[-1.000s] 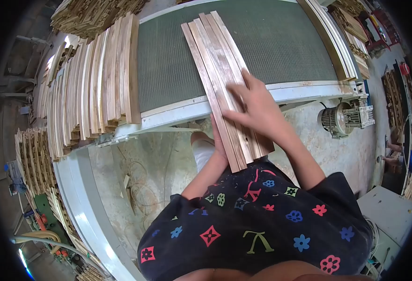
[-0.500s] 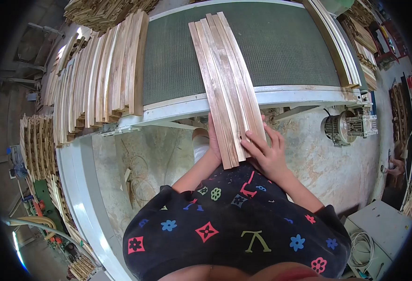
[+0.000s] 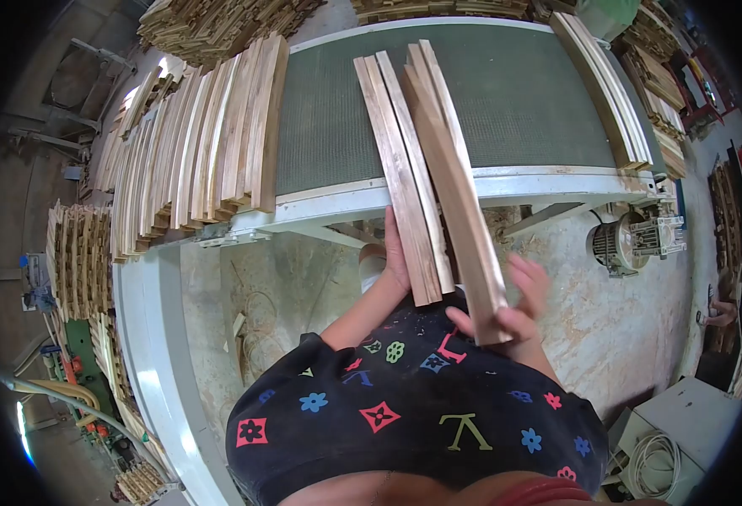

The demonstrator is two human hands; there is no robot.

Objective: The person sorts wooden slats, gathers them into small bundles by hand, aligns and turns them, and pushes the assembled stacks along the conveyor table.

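Several long wooden strips [image 3: 400,181] lie side by side, their far ends over the green belt [image 3: 514,110] and their near ends at my body. My left hand [image 3: 396,249] supports them from the left edge, its fingers partly hidden beneath. One strip [image 3: 458,198] is tilted and set apart from the left ones by a dark gap. Its near end is in my right hand [image 3: 514,308], between thumb and fingers, with some fingers raised. Another pale strip [image 3: 443,101] shows behind it on the right.
A row of upright strips [image 3: 219,135] stands on the belt's left side, with more strips [image 3: 603,93] at its right edge. A white frame rail [image 3: 548,183] runs along the front. A motor [image 3: 620,244] and a grey cabinet [image 3: 683,422] are at the right.
The strips, earlier packed together, are now split by a gap. My right hand has moved toward the near end and lifted and turned one strip. My left hand still supports the left side.
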